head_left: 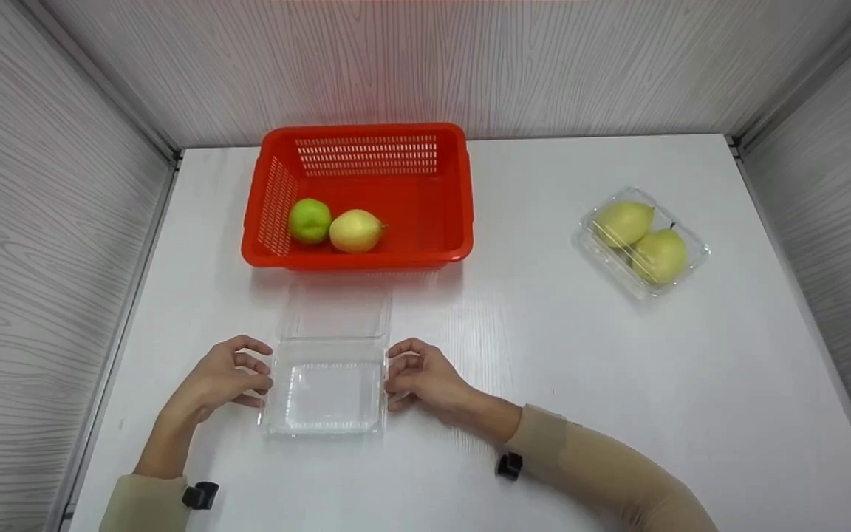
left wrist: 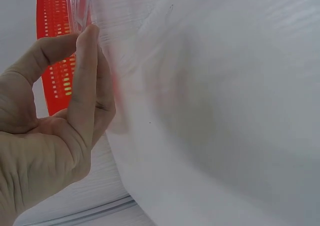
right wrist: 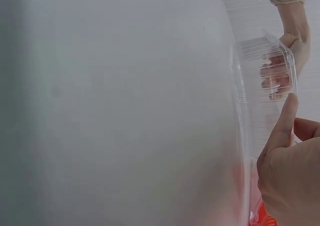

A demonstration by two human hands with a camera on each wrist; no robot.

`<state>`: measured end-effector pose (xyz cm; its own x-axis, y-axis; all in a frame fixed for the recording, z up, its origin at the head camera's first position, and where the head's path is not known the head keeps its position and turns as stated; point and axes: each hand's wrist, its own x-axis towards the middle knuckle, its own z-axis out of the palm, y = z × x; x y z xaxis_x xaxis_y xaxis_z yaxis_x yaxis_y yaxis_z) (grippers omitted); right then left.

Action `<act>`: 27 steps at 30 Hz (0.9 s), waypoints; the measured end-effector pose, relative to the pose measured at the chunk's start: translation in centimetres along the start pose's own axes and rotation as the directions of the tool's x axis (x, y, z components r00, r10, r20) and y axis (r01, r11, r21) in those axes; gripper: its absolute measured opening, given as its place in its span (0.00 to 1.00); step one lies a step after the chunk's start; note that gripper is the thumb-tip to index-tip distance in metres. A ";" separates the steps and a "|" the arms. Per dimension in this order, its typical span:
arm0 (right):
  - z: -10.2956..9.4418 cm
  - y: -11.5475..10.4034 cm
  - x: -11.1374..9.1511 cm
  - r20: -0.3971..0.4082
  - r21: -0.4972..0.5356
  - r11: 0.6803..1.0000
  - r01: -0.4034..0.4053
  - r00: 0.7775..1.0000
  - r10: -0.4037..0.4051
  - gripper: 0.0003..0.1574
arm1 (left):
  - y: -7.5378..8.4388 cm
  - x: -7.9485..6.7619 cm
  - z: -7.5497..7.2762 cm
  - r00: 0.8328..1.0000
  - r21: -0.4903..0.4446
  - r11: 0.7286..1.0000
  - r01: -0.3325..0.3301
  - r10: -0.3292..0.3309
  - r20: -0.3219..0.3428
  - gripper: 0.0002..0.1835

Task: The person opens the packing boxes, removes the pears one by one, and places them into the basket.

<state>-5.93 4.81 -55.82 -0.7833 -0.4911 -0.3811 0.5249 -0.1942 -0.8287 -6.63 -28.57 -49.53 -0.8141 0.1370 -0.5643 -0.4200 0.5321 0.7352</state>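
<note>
A clear plastic clamshell box (head_left: 333,426) lies in front of me on the white table, its lid (head_left: 337,314) folded back toward the basket. My left hand (head_left: 224,377) holds the box's left edge; in the left wrist view its thumb and fingertips (left wrist: 90,33) come together at the clear plastic. On the opposite side, my right hand (head_left: 429,380) grips the right edge with bent fingers. The right wrist view shows one fingertip (right wrist: 291,101) on the rim of the box (right wrist: 257,80), and the left hand through the plastic. Inside, the box holds nothing.
Behind the box stands a red plastic basket (head_left: 359,260) holding a green apple (head_left: 309,222) and a pale yellow pear (head_left: 356,230). At the right, another clear box (head_left: 697,255) contains two pears (head_left: 660,256). Grey wood-grain panels (head_left: 425,66) enclose the table's back and sides.
</note>
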 end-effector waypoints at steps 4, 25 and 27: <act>0.6 0.0 0.7 0.000 0.008 1.000 0.005 1.000 -0.005 0.29 | -0.2 0.0 -0.7 1.000 0.008 1.000 0.006 -0.006 -0.010 0.31; 1.0 -0.3 1.3 -0.007 -0.061 0.998 0.011 1.000 -0.012 0.30 | -0.4 -0.5 -2.1 0.997 0.127 0.992 0.017 -0.007 -0.083 0.36; 0.5 -0.6 1.0 -0.025 -0.086 0.996 0.017 1.000 -0.019 0.30 | 0.1 -0.7 -1.9 0.992 0.170 0.985 0.018 0.004 -0.130 0.37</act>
<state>-6.81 4.02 -55.52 -0.8013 -0.4660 -0.3752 0.4812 -0.1292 -0.8671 -6.87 -30.16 -48.37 -0.8611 0.0295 -0.5076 -0.3603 0.6689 0.6502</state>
